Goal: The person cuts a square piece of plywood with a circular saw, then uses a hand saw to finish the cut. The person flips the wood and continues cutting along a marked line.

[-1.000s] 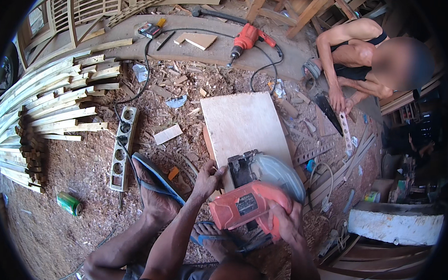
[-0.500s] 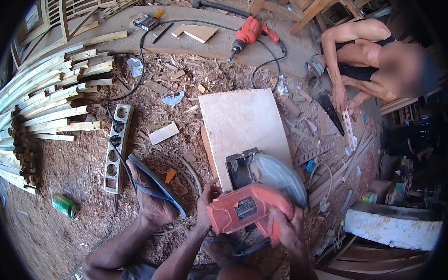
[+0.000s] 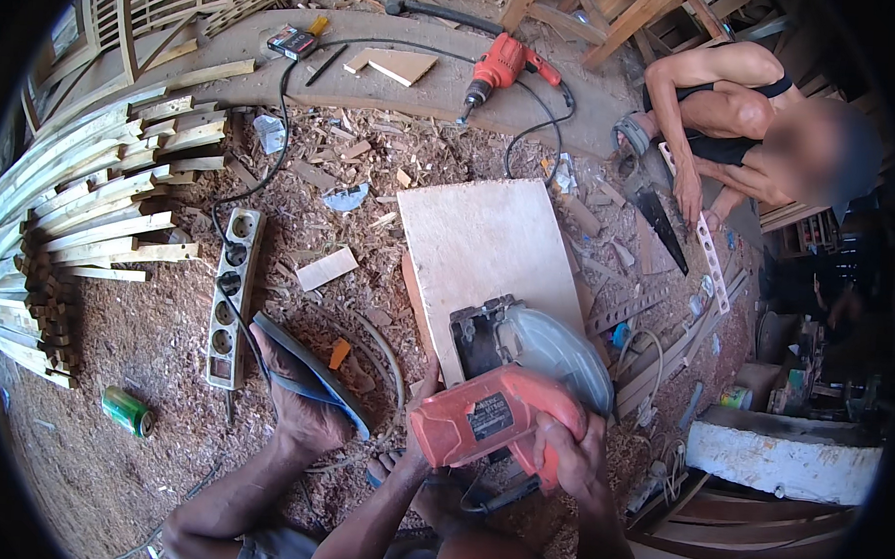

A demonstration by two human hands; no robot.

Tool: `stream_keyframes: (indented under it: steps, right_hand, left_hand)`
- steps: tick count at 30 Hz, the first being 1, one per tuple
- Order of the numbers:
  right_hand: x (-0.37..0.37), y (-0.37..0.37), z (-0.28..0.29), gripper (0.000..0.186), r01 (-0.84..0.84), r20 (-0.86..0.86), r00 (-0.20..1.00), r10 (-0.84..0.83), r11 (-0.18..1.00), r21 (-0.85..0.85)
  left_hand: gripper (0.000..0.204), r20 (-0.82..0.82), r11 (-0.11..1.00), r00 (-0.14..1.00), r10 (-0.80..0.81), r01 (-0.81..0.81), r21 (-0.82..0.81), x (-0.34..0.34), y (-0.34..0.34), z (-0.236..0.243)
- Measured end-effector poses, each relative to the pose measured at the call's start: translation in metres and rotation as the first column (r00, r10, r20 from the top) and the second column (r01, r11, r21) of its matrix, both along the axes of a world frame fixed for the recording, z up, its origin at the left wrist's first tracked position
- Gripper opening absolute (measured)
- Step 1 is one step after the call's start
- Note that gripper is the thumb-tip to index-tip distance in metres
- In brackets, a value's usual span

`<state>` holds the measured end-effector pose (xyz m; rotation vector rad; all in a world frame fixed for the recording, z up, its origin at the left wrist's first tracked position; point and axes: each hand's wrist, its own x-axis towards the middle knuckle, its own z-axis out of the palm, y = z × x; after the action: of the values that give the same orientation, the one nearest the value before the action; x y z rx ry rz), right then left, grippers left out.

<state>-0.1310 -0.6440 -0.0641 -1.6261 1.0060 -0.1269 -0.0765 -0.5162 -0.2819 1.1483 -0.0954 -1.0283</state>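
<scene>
My right hand (image 3: 572,455) is closed round the rear handle of a red circular saw (image 3: 461,420). The saw's base and grey blade guard (image 3: 554,349) rest over the near end of a pale wooden board (image 3: 489,241). My left hand (image 3: 417,428) is at the board's near left edge, with a finger along that edge. The saw's motor body hides most of its fingers, but the hand appears to grip the board. Below the board, at its left side, brown wood shows. The blade and the cut line are hidden under the saw.
A power strip (image 3: 231,300) with plugged cords lies left of my sandalled foot (image 3: 312,413). A red drill (image 3: 502,67) sits on a plank beyond the board. Stacked wood strips (image 3: 101,204) stand left, near a green can (image 3: 127,411). At right, another person (image 3: 719,122) crouches beside a handsaw (image 3: 661,229).
My left hand's fingers have shifted, and one now stretches along the board's edge. The saw stays nearly still. The other person's perforated strip has moved and shows more of its length.
</scene>
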Motion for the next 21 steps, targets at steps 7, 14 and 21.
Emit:
stream_keyframes:
  steps: [7, 14, 21]
  right_hand:
    - [0.004, 0.001, 0.001, 0.019, 0.016, 0.002, 1.000, -0.016, 1.000, 0.006]
    - [0.009, -0.001, 0.001, 0.021, -0.001, -0.026, 1.000, 0.001, 1.000, 0.012]
    - [0.013, -0.003, -0.002, 0.020, 0.021, -0.020, 1.000, -0.021, 0.999, 0.027]
  left_hand:
    - [0.086, 0.126, 0.996, 0.991, -0.035, 0.023, 0.090, 0.010, -0.004, 0.009]
    - [0.080, 0.106, 1.000, 0.994, 0.013, -0.011, -0.023, 0.002, -0.003, -0.013]
    - [0.075, -0.050, 0.991, 0.998, 0.037, -0.043, -0.130, -0.004, -0.002, -0.030]
